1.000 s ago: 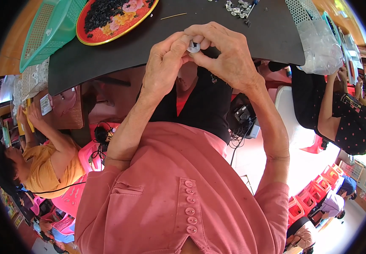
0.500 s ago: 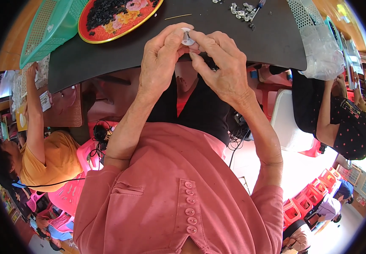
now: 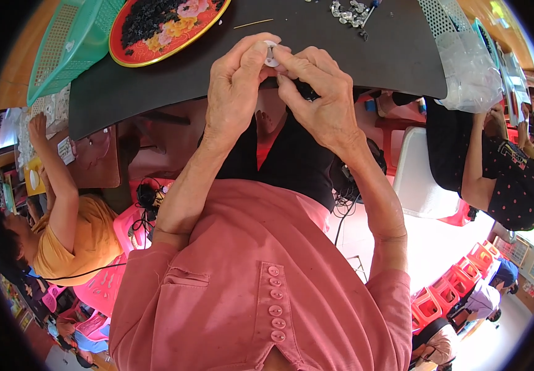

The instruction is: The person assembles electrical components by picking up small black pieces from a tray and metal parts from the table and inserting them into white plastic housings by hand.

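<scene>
My left hand [image 3: 237, 86] and my right hand [image 3: 315, 93] meet at the near edge of a black table mat [image 3: 316, 46]. Together their fingertips pinch a small white round part [image 3: 271, 54], thumbs and forefingers closed on it from both sides. A dark piece shows under my right fingers; what it is I cannot tell. My pink buttoned shirt fills the lower middle of the view.
A red round tray [image 3: 162, 25] of small black pieces and flowers sits at the back left, beside a green mesh basket [image 3: 63, 43]. Clear small parts [image 3: 348, 11] and a clear plastic bag [image 3: 468, 68] lie to the right. Other people sit at the left and right.
Both hands have stayed joined on the small white part and moved slightly up toward the mat. The person at the left has shifted an arm.
</scene>
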The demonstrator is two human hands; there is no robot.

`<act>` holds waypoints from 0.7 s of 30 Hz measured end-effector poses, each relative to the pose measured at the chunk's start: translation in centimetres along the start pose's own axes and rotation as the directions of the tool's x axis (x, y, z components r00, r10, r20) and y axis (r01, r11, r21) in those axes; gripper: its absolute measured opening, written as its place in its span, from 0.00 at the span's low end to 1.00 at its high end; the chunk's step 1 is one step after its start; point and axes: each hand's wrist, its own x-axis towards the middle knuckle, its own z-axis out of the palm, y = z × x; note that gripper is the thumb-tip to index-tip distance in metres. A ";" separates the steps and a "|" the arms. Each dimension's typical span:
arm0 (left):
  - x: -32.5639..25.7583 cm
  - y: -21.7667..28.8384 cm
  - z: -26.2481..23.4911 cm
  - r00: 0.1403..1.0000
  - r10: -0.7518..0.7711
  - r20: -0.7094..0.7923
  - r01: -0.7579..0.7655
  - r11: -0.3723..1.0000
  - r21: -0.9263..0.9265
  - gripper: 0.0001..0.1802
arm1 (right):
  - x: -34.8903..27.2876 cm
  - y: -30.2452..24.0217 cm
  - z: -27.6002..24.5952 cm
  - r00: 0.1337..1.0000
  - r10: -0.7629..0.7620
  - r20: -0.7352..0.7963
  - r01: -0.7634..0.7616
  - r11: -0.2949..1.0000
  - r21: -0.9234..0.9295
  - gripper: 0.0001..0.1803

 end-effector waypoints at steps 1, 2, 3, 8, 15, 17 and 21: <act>0.1 -0.1 -0.1 1.000 -0.024 0.005 0.024 0.999 -0.032 0.17 | 0.2 0.3 0.0 1.000 0.002 -0.002 -0.002 1.000 -0.001 0.22; 0.1 -0.2 -0.2 0.999 -0.047 0.012 0.047 0.997 -0.065 0.17 | 0.3 0.5 0.0 0.998 0.055 0.000 -0.055 0.993 0.102 0.20; 0.1 -0.2 -0.3 0.999 -0.047 0.011 0.047 0.997 -0.064 0.17 | 0.4 0.7 0.0 0.994 0.106 0.010 -0.106 0.973 0.206 0.17; 0.4 -0.1 -0.3 0.998 -0.045 0.054 0.052 0.989 -0.138 0.17 | 0.9 0.7 -0.5 0.982 0.186 0.033 -0.187 0.925 0.330 0.16; -0.1 -0.2 -1.0 0.998 -0.066 0.025 0.068 0.988 -0.142 0.15 | 1.2 -0.3 0.1 0.997 0.071 0.011 -0.072 0.986 0.153 0.16; -0.5 -0.3 -2.0 0.992 -0.068 0.102 0.080 0.990 -0.119 0.17 | 1.6 -0.2 0.0 0.992 0.115 0.052 -0.123 0.970 0.211 0.15; -0.6 3.3 -3.5 0.992 -0.099 0.079 0.099 0.995 0.004 0.18 | 2.6 1.6 1.1 0.967 0.256 -0.004 -0.234 0.889 0.394 0.09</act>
